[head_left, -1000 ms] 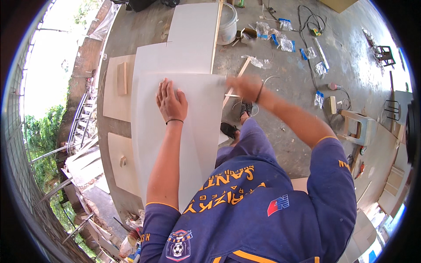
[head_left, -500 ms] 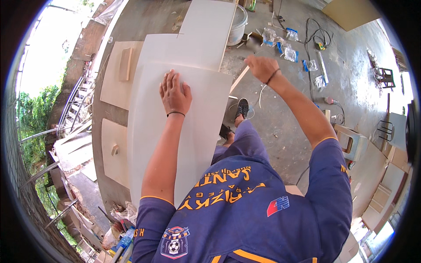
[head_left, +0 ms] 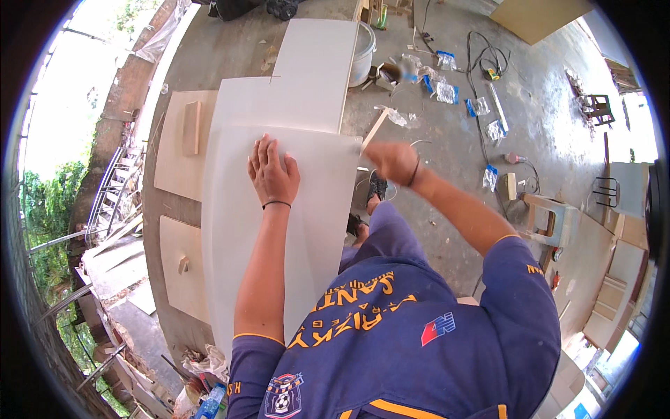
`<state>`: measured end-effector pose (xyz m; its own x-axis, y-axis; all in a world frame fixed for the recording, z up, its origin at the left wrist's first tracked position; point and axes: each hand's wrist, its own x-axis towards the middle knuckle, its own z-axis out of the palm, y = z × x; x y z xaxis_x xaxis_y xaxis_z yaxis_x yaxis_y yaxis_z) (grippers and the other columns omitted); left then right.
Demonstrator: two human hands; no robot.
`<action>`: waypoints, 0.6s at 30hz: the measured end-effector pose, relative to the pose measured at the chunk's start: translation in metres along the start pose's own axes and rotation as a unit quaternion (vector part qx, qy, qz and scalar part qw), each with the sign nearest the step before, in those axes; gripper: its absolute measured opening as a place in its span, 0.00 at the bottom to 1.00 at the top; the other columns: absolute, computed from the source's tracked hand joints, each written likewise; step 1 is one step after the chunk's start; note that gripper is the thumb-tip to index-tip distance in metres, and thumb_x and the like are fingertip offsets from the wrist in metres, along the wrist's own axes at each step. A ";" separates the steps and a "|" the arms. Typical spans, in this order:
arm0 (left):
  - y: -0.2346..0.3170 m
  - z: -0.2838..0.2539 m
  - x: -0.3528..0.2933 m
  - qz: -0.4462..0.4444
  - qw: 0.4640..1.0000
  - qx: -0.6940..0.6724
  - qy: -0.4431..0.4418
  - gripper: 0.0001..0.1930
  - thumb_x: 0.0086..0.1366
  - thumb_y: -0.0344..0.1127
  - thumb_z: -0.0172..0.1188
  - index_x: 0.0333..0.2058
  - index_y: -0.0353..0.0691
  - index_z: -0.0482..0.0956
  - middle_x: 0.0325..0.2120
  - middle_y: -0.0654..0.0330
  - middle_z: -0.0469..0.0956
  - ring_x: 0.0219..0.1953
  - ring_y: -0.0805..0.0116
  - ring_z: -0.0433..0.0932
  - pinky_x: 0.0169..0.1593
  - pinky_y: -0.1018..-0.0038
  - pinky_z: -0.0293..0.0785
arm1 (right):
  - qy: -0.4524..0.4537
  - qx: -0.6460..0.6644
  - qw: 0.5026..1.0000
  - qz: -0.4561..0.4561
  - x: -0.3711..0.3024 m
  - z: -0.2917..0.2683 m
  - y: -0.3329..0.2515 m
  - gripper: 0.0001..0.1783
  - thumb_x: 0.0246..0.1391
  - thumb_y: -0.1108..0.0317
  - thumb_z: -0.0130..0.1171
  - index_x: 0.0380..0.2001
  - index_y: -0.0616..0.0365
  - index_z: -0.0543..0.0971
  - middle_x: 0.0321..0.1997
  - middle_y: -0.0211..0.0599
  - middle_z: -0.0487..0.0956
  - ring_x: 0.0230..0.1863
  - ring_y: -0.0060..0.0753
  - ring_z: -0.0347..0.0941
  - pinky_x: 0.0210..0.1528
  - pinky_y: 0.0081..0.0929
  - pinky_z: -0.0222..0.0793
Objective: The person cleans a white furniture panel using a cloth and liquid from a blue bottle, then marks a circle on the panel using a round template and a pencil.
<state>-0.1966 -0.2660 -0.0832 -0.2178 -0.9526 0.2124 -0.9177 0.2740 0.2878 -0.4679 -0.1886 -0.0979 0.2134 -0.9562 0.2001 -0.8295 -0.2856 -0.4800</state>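
My left hand [head_left: 274, 174] lies flat on a large white panel [head_left: 314, 181], with its fingers stretched out and the thumb apart. The palm presses near the panel's far end. That panel overlaps other white boards [head_left: 317, 66] that extend beyond it. Just off the panel's right edge, my right hand [head_left: 393, 162] is closed in a fist and smeared by motion. Whatever it may hold is too blurred to make out. On the floor beyond this fist lies a thin wooden strip [head_left: 377, 129].
Pale boards [head_left: 183, 143] with small wood blocks lie left of the panel. At the far right are a white bucket [head_left: 363, 56], plastic packets [head_left: 447, 92] and a black cable [head_left: 474, 84]. A stool [head_left: 548, 213] stands to the right; my shoe [head_left: 377, 187] is beside the panel.
My right hand has swung down and left, from above the floor to the panel's right edge. The left hand stays on the panel. The whole view has shifted slightly.
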 end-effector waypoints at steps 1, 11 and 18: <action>-0.001 -0.001 0.001 0.001 1.000 -0.003 0.005 0.19 0.63 0.39 0.51 0.52 0.43 0.69 0.60 0.62 0.63 0.65 0.63 0.56 0.67 0.59 0.48 | -0.051 0.022 0.998 -0.041 -0.009 0.002 -0.018 0.07 0.50 0.64 0.54 0.35 0.45 0.77 0.27 0.35 0.79 0.30 0.41 0.78 0.27 0.39 0.73; -0.001 0.001 0.000 -0.001 1.000 -0.010 0.007 0.19 0.63 0.39 0.50 0.52 0.43 0.69 0.60 0.62 0.63 0.66 0.63 0.56 0.67 0.59 0.47 | -0.045 -0.014 0.997 0.056 0.017 -0.011 0.011 0.05 0.53 0.64 0.53 0.32 0.50 0.76 0.29 0.36 0.79 0.33 0.46 0.77 0.28 0.40 0.71; 0.001 0.000 0.001 0.002 1.000 -0.004 0.008 0.19 0.63 0.40 0.50 0.52 0.43 0.69 0.61 0.62 0.63 0.66 0.63 0.56 0.67 0.59 0.47 | -0.026 -0.111 0.976 0.187 0.044 -0.014 0.051 0.05 0.55 0.62 0.53 0.31 0.49 0.76 0.29 0.35 0.79 0.31 0.45 0.77 0.29 0.40 0.72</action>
<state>-0.1976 -0.2669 -0.0827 -0.2157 -0.9494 0.2283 -0.9143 0.2785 0.2942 -0.5075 -0.2440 -0.1019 -0.1045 -0.9945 0.0004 -0.9445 0.0991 -0.3133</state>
